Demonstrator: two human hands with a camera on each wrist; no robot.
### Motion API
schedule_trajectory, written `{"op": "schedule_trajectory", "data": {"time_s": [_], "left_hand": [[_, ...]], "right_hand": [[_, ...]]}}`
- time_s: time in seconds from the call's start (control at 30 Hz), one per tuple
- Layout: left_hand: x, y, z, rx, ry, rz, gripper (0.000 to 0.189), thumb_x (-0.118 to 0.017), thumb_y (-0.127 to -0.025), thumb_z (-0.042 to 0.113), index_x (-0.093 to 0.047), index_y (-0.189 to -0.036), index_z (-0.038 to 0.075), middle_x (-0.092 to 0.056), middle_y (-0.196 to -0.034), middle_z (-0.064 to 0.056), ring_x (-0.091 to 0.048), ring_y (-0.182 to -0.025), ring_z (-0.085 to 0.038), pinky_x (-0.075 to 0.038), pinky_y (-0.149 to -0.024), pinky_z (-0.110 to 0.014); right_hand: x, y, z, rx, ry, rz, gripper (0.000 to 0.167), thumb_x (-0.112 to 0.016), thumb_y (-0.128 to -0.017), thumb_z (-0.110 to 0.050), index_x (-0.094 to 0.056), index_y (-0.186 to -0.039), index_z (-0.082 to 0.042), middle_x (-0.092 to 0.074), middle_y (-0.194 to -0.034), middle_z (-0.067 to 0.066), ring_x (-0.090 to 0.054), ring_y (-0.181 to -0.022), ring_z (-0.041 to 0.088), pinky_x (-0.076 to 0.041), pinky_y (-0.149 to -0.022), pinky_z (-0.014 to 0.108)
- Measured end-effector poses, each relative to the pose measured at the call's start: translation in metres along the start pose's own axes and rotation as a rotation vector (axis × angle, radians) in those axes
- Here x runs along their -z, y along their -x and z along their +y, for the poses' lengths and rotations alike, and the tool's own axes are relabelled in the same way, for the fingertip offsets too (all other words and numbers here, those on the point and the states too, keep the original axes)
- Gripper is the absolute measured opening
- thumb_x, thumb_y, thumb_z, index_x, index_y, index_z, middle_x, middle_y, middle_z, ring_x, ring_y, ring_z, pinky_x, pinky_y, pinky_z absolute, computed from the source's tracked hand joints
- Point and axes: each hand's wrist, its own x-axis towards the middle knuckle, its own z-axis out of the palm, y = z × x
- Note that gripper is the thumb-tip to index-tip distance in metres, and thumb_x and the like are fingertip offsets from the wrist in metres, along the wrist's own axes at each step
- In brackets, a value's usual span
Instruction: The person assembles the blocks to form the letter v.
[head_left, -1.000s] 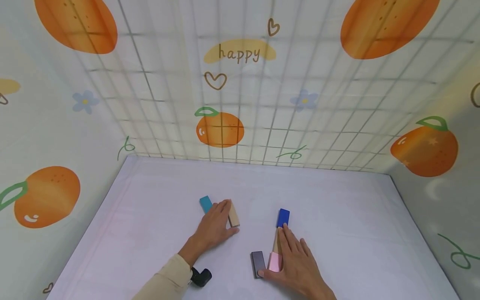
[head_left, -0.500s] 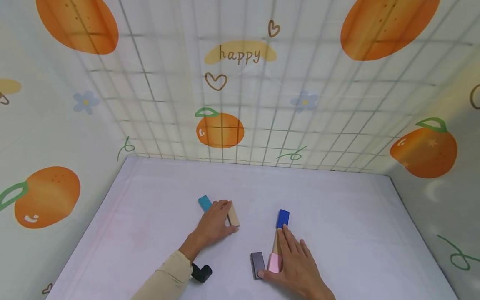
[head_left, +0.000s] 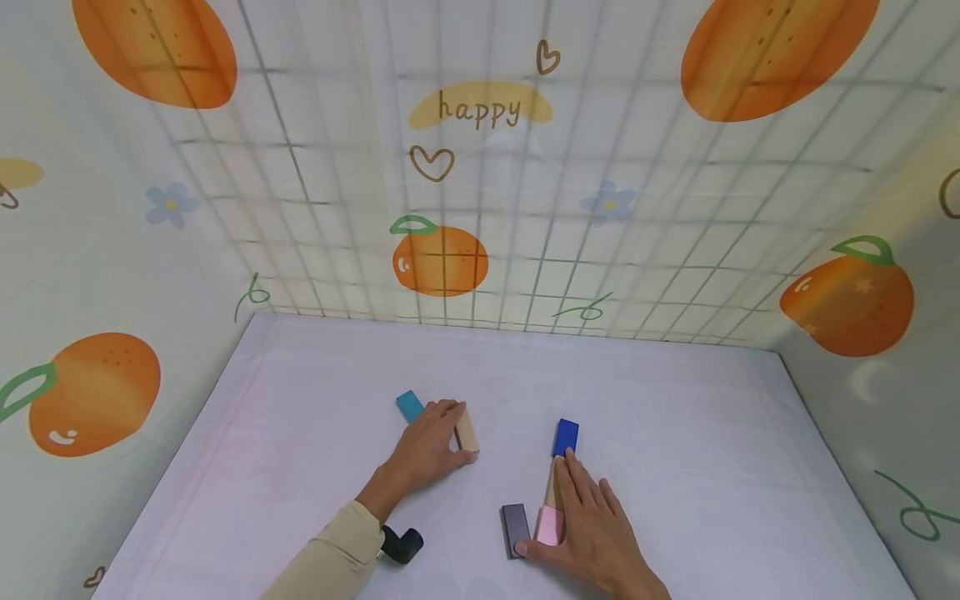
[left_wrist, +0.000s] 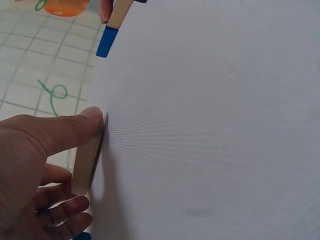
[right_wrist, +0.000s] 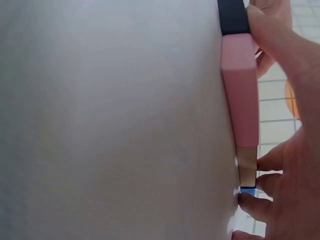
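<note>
We've got the left grip (head_left: 426,450) pinching the light wood block (head_left: 467,429) on the surface (head_left: 675,392), thumb at its near end, index by the far one. The teal block (head_left: 408,405) is partly hidden under it, v. close to the other fingers. Risk here, we'd say: a stray finger knocks teal askew, or the wood piece pivots b/c it's held only near its ends.

The right grip (head_left: 596,533) isn't clamped on anything, AFAICT: fingers straight, laid along the tan block (head_left: 553,485) up to the blue block (head_left: 567,437), thumb on the near end of the gray block (head_left: 514,527). Blue, tan & the pink block (head_left: 550,523) run in a line, apparently end to end; can't confirm contact. Gray sits just beside pink w/ a narrow gap.

Prob. trouble: an uneven sideways push would kink that line at a joint, b/c nothing backs its other side. Thumb pressure might also skid or twist gray into pink, esp. if the surface is slippery.
</note>
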Motion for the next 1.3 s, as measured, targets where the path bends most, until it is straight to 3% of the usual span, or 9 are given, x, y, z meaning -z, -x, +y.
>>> {"op": "schedule_trajectory", "data": {"time_s": [0.33, 0.67, 1.07, 1.3], "left_hand": [[0.007, 0.002, 0.008, -0.006, 0.009, 0.008, 0.081, -0.081, -0.086, 0.04, -0.048, -0.149, 0.003, -0.051, -0.146, -0.012, -0.05, -0.129, -0.026, -0.044, -0.106, -0.04], [0.012, 0.002, 0.015, -0.027, 0.053, -0.025, 0.08, -0.079, -0.088, 0.036, -0.043, -0.153, 0.005, -0.048, -0.15, -0.01, -0.05, -0.133, -0.025, -0.044, -0.106, -0.04], [0.007, 0.002, 0.024, -0.075, 0.02, -0.028, 0.08, -0.078, -0.088, 0.039, -0.042, -0.153, 0.007, -0.048, -0.149, -0.007, -0.061, -0.115, -0.019, -0.051, -0.095, -0.038], [0.005, 0.004, 0.031, -0.069, 0.016, -0.059, 0.081, -0.079, -0.087, 0.041, -0.043, -0.153, 0.009, -0.048, -0.149, -0.004, -0.062, -0.109, -0.017, -0.052, -0.092, -0.037]], "right_hand": [[-0.001, 0.0, 0.001, 0.009, -0.017, 0.011, 0.14, -0.063, -0.061, -0.093, -0.024, -0.159, 0.0, -0.019, -0.165, 0.021, -0.026, -0.148, 0.039, -0.016, -0.117, 0.062], [0.0, 0.001, 0.001, 0.01, -0.017, 0.017, 0.14, -0.063, -0.061, -0.093, -0.025, -0.159, 0.0, -0.02, -0.165, 0.021, -0.027, -0.148, 0.039, -0.018, -0.116, 0.062], [-0.003, -0.001, 0.003, 0.018, -0.016, 0.031, 0.138, -0.065, -0.062, -0.091, -0.025, -0.159, 0.0, -0.02, -0.165, 0.02, -0.027, -0.148, 0.038, -0.018, -0.116, 0.063], [-0.003, 0.0, 0.003, 0.026, -0.018, 0.039, 0.139, -0.062, -0.062, -0.093, -0.026, -0.158, 0.0, -0.021, -0.165, 0.02, -0.028, -0.148, 0.038, -0.019, -0.116, 0.062]]}}
